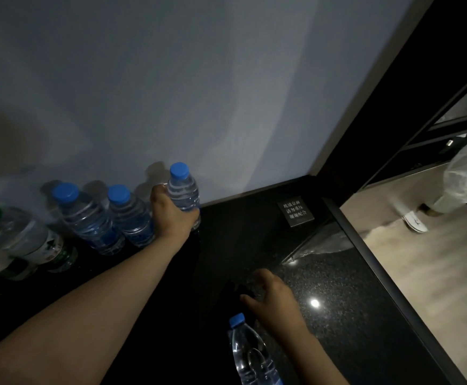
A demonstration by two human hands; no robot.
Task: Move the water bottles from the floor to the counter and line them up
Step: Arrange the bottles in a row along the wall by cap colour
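A row of clear water bottles stands on the black counter (338, 315) against the grey wall. My left hand (171, 212) grips a blue-capped bottle (183, 190) upright at the row's right end. To its left stand two more blue-capped bottles (130, 215) (87, 218), then green-capped bottles (18, 240) at the far left. My right hand (274, 298) rests on the counter with relaxed fingers and holds nothing. Another blue-capped bottle (251, 354) stands just beside my right forearm at the bottom edge.
A small dark sign (295, 213) with white text stands on the counter near the back right corner. The counter's right edge drops to a pale floor (435, 273), where a person in light clothes (463, 176) stands.
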